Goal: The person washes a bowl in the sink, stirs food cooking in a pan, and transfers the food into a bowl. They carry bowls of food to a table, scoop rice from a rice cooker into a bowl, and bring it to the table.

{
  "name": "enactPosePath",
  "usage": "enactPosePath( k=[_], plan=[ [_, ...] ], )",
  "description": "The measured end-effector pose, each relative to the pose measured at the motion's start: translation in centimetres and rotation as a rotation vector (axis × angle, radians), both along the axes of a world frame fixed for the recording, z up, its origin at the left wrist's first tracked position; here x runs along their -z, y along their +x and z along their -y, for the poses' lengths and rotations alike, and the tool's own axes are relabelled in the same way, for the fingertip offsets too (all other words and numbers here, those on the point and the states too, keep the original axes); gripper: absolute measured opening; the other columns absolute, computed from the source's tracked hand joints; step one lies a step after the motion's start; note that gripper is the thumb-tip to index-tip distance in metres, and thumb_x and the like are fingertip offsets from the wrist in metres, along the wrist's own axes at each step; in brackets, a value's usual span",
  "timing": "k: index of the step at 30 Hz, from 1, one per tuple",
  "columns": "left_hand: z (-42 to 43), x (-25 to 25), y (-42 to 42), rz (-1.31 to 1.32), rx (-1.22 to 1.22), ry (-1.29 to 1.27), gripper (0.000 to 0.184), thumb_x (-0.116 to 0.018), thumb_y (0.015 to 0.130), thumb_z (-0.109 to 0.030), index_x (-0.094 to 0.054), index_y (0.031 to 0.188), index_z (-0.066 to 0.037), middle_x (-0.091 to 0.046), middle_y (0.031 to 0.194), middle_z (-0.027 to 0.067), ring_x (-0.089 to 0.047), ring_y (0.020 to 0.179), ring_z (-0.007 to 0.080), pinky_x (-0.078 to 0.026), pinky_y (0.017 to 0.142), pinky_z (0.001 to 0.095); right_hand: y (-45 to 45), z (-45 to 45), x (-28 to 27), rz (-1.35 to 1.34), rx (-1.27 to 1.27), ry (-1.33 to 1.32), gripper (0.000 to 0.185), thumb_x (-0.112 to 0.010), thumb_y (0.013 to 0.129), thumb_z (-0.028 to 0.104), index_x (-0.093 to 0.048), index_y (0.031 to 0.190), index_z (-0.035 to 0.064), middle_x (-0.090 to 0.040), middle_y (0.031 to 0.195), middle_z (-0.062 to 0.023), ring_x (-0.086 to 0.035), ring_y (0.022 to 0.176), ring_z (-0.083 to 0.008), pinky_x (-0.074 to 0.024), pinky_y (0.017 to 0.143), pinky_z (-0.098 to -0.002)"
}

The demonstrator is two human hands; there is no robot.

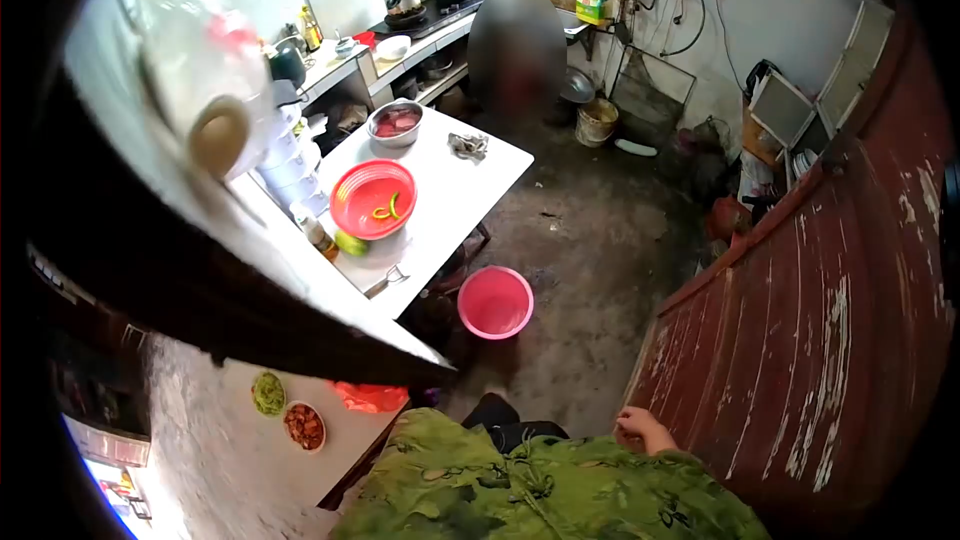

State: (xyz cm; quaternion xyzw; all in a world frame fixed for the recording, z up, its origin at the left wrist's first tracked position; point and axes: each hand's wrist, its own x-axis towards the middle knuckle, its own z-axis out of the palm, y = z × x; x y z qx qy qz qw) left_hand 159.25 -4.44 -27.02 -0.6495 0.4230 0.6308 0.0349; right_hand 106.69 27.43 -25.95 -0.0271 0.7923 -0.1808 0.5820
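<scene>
My right hand is beside my body at the lower right, its fingers curled in and no object showing in them. It is close to the edge of the worn red wooden door; whether it touches the door I cannot tell. My left hand is out of view. Ahead on the floor stands a pink basin. A white table holds a red basin with green peppers, a metal bowl of meat, a peeler and a green vegetable.
A person, blurred, is near the stove counter at the back. At lower left, another table bears two bowls of food and a red plastic bag. A bucket stands by the far wall. A doorway wall borders my left.
</scene>
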Motion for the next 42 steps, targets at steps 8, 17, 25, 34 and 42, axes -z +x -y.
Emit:
enactPosePath(
  k=[8,17,25,34,42],
  plan=[
    [8.8,4.6,-20.3,0.119,0.389,-0.039,0.031,-0.052,0.087,-0.035,-0.063,0.113,-0.022,-0.062,0.112,0.0065,-0.054,0.109,0.0337,-0.037,0.090,0.0593,-12.0,4.3,2.1,-0.204,-0.356,-0.081,0.065,-0.064,0.090,0.038,-0.038,0.143,0.0103,-0.050,0.135,-0.0126,-0.056,0.114,-0.0287,-0.0482,0.088,-0.0435],
    [32.5,9.2,-50.9,0.212,0.906,-0.447,0.036,-0.054,0.079,-0.030,-0.068,0.110,-0.019,-0.057,0.127,0.0107,-0.038,0.131,0.0349,-0.034,0.099,0.0636,-27.3,2.5,-1.9,-0.062,0.091,0.147,0.051,-0.059,0.092,0.027,-0.043,0.138,0.0128,-0.053,0.127,-0.0113,-0.059,0.101,-0.0269,-0.0488,0.082,-0.0421],
    [46.0,-3.9,-71.6,0.467,0.529,-0.741,0.059,-0.057,0.080,-0.023,-0.047,0.138,-0.020,-0.028,0.153,0.0122,-0.017,0.143,0.0383,-0.028,0.109,0.0573,-45.2,15.2,-1.5,-0.049,0.009,0.121,0.042,-0.055,0.092,0.021,-0.047,0.133,0.0135,-0.058,0.114,-0.0084,-0.062,0.090,-0.0253,-0.0502,0.073,-0.0412],
    [55.3,-3.7,-79.2,0.508,0.182,-0.433,0.081,-0.059,0.083,-0.025,-0.018,0.153,-0.022,-0.009,0.159,0.0133,-0.010,0.144,0.0411,-0.029,0.111,0.0495,-75.8,34.2,-5.1,-0.202,-0.037,0.118,0.033,-0.052,0.093,0.016,-0.050,0.125,0.0131,-0.063,0.097,-0.0056,-0.064,0.075,-0.0229,-0.0520,0.060,-0.0384],
    [66.7,0.8,-82.1,0.621,0.147,-0.556,0.076,-0.057,0.085,-0.017,-0.020,0.152,-0.019,-0.007,0.159,0.0135,-0.007,0.146,0.0372,-0.029,0.112,0.0444,-81.3,54.5,-9.7,-0.098,0.120,-0.170,0.035,-0.057,0.094,0.025,-0.052,0.126,0.0108,-0.062,0.106,-0.0105,-0.061,0.082,-0.0259,-0.0487,0.072,-0.0398]
  ],
)
